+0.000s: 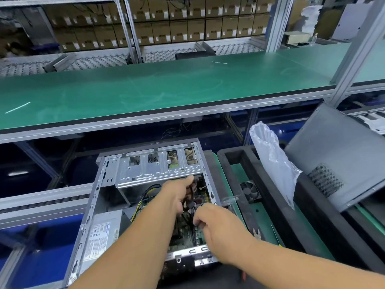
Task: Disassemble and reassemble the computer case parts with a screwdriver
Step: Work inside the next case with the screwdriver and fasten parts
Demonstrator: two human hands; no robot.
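An open grey computer case (100,197) lies on its side below me, its drive cage (158,170) at the far end and the power supply (102,232) at the near left. Both hands reach into its middle over the motherboard (187,236). My left hand (177,195) has its thumb raised and its fingers curled down around a bundle of dark cables (190,203). My right hand (212,222) curls its fingers down at the cables and board beside it; what its fingertips pinch is hidden. A green-handled screwdriver (276,234) lies on the mat to the right.
The removed side panel (337,155) leans at the right, beside a clear plastic bag (270,159). A small black fan (250,191) and cutters (257,233) lie on the green mat (262,215) inside a black foam tray (231,157). A long green bench (166,88) runs above.
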